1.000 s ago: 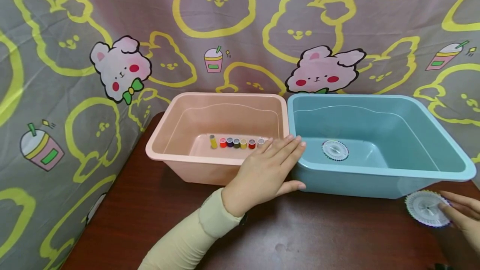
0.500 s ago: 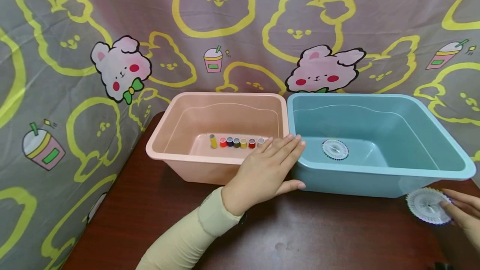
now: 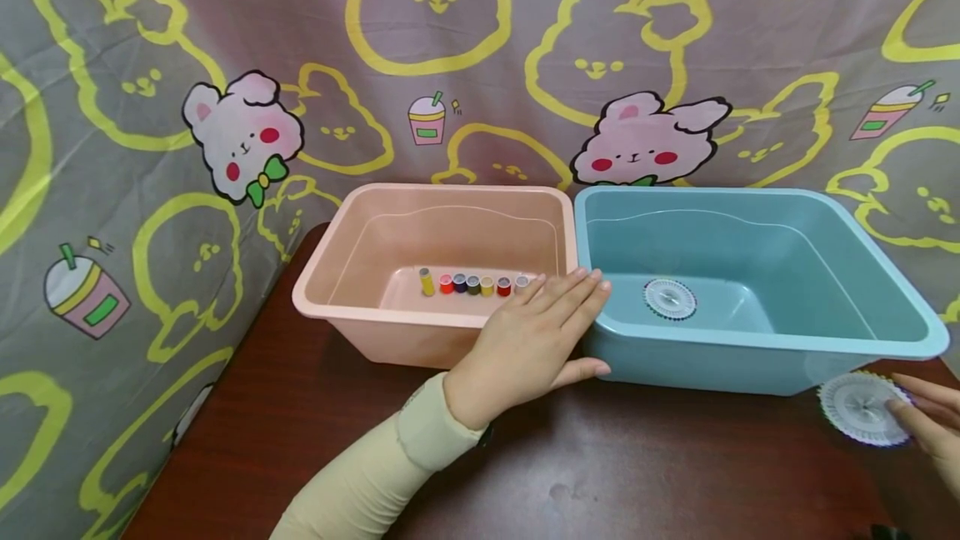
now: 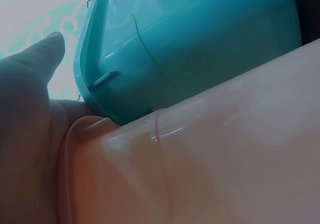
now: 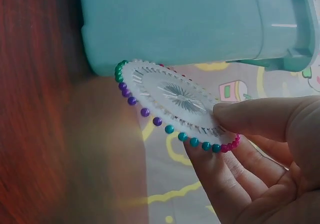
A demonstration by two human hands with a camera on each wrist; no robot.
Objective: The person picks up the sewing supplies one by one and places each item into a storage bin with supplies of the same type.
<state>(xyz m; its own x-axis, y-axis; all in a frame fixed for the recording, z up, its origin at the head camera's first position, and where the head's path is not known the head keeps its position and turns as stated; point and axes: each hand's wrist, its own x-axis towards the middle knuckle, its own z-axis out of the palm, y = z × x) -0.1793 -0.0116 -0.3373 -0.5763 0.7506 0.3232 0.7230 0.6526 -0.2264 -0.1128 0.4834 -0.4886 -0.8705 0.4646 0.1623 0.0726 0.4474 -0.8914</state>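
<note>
My left hand lies with straight fingers across the adjoining rims of a pink tub and a blue tub. Off the blue tub's near right corner, my right hand pinches a pin wheel between thumb and fingers. In the right wrist view this wheel is a white disc edged with green, purple, teal and pink pearl heads. A second pin wheel lies flat on the blue tub's floor. Several small thread spools stand in a row inside the pink tub, the rightmost partly behind my left fingers.
Both tubs stand side by side on a dark brown table. Behind and to the left hangs a grey curtain with yellow bear outlines. A small dark object shows at the bottom right edge.
My right hand has shifted slightly to the right and up with the pin wheel in it. My left hand and the tubs stay in place.
</note>
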